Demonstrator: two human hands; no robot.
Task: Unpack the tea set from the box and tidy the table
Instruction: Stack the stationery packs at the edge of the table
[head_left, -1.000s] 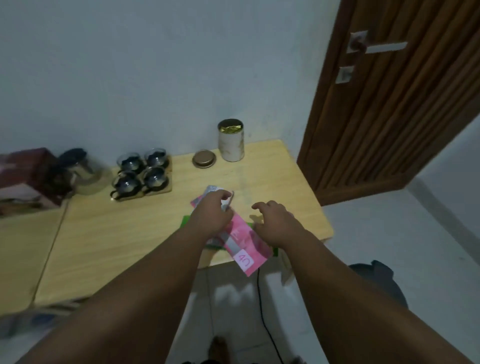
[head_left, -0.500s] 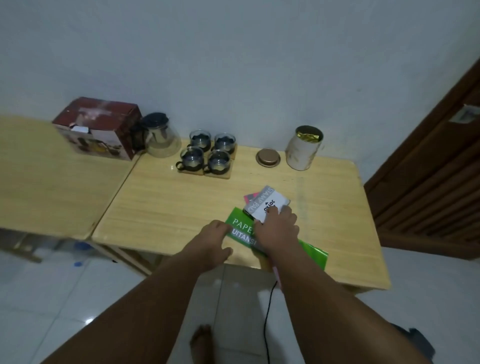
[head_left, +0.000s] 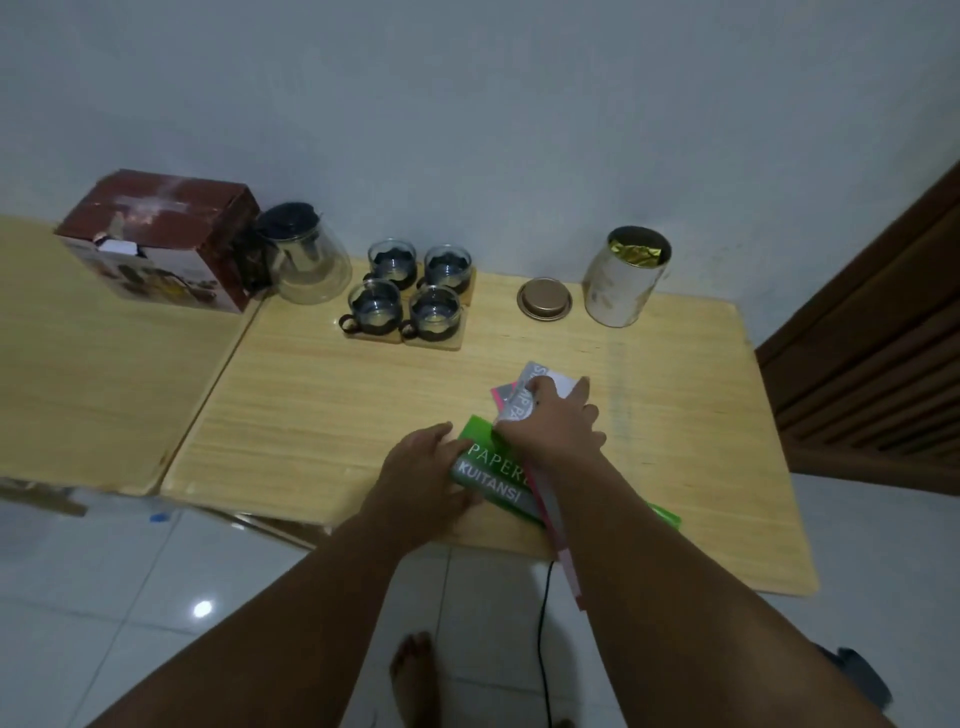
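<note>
On the wooden table (head_left: 322, 415), the teapot (head_left: 311, 260) and four cups (head_left: 410, 291) are set far left beside the box (head_left: 161, 234); near, the green receipt book (head_left: 493, 473) is steadied under a flat left hand (head_left: 421, 467), while the right hand (head_left: 550, 426) is pressed, seemingly gripping, on the grey booklet (head_left: 540, 384).

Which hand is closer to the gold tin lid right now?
Right. The right hand rests on the booklets in front of the gold lid, a stretch of bare table between. The left hand sits farther back and left, on the green booklet.
</note>
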